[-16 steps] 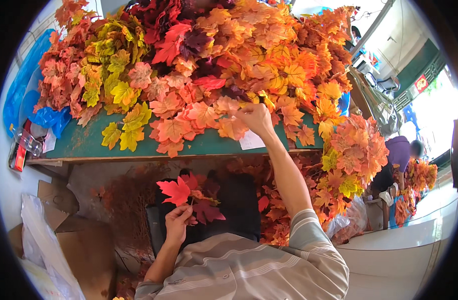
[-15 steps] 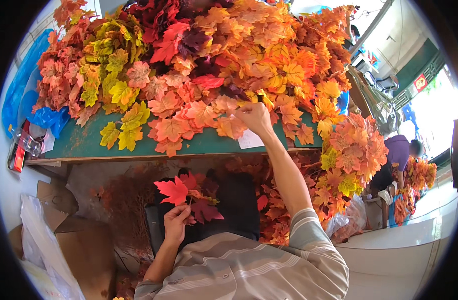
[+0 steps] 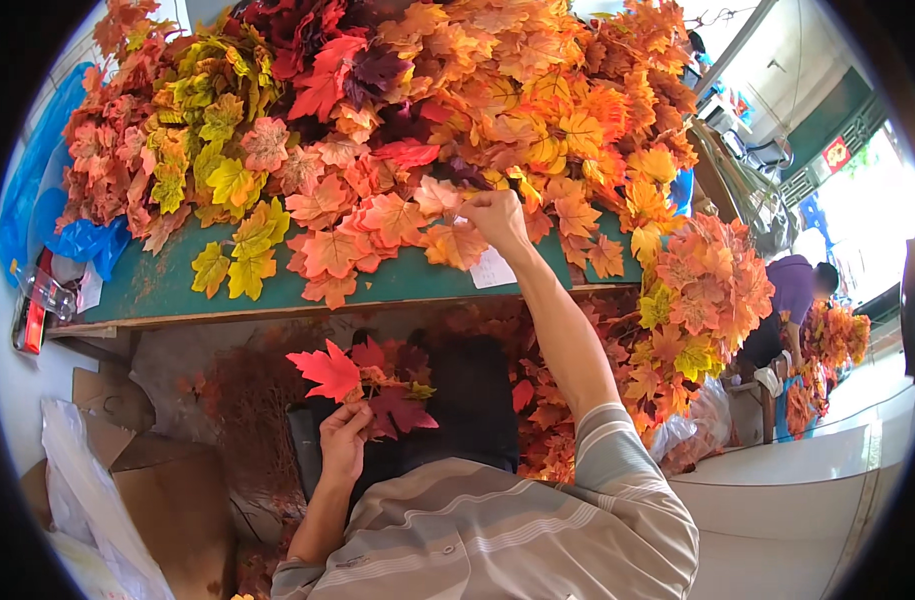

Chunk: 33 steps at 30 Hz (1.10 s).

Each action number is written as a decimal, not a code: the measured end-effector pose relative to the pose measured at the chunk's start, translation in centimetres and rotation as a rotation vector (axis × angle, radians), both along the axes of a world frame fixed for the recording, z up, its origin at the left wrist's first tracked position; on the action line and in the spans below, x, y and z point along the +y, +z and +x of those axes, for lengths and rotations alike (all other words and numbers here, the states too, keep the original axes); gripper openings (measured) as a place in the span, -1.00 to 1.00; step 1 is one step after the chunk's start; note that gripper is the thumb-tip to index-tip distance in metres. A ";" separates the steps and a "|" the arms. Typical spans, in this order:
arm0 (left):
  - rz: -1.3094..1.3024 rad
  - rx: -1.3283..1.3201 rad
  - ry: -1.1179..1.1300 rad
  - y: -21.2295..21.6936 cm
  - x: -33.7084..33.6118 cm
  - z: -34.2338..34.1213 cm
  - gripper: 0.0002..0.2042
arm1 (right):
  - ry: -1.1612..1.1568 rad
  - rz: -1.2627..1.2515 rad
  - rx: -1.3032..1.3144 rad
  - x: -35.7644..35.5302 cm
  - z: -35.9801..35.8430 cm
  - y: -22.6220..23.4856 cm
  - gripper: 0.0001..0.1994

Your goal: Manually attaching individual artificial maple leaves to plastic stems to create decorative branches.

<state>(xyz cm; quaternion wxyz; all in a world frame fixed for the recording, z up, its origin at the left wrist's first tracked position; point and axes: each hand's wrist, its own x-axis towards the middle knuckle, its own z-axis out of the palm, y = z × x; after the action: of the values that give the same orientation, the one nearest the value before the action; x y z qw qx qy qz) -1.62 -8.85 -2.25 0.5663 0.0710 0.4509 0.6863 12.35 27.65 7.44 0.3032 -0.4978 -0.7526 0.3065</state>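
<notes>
My left hand [image 3: 344, 441], over my lap, pinches the stem of a small sprig of artificial maple leaves [image 3: 327, 371]. The sprig carries bright red leaves, a dark burgundy one and a bit of yellow-green. Farther out, my right hand [image 3: 497, 219] reaches over the front of the table, fingertips pressed together beside peach-coloured maple leaves [image 3: 453, 243]. What those fingers hold, if anything, is hidden. A white paper slip [image 3: 491, 270] lies just below that hand. Yellow-green leaves [image 3: 247, 262] hang toward the table edge on the left.
Heaped leaves in orange [image 3: 522, 70], red and yellow cover much of the green table [image 3: 167, 285]. More bunches [image 3: 712, 285] stand at the right. Cardboard boxes [image 3: 172, 500] and a plastic sheet [image 3: 87, 480] sit lower left. Another person [image 3: 792, 290] bends over leaves at far right.
My left hand has shifted slightly left and up with the sprig, which has turned a little. My right hand has moved slightly left and stays by the peach leaves. The view has shifted slightly.
</notes>
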 end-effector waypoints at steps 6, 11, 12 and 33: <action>-0.006 0.006 0.009 0.2 0.1 -0.2 -0.91 | -0.091 0.079 0.121 -1.1 0.2 2.9 -0.79; 0.000 0.021 0.024 0.7 0.4 -0.5 -0.92 | -0.077 0.075 0.271 0.0 1.5 3.5 -0.78; -0.005 0.023 0.027 0.8 0.4 -0.5 -0.92 | -0.053 0.118 0.308 -0.1 1.7 3.7 -0.79; 0.012 -0.214 -0.107 3.9 2.2 -1.3 -0.94 | 0.855 -0.159 -0.050 -20.4 5.0 1.5 -0.85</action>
<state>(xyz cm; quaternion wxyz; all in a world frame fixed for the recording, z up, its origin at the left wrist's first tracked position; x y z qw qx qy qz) -2.95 -6.69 1.63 0.6465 0.0248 0.3792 0.6615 17.33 7.27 8.98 0.0914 -0.1702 -0.8723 0.4491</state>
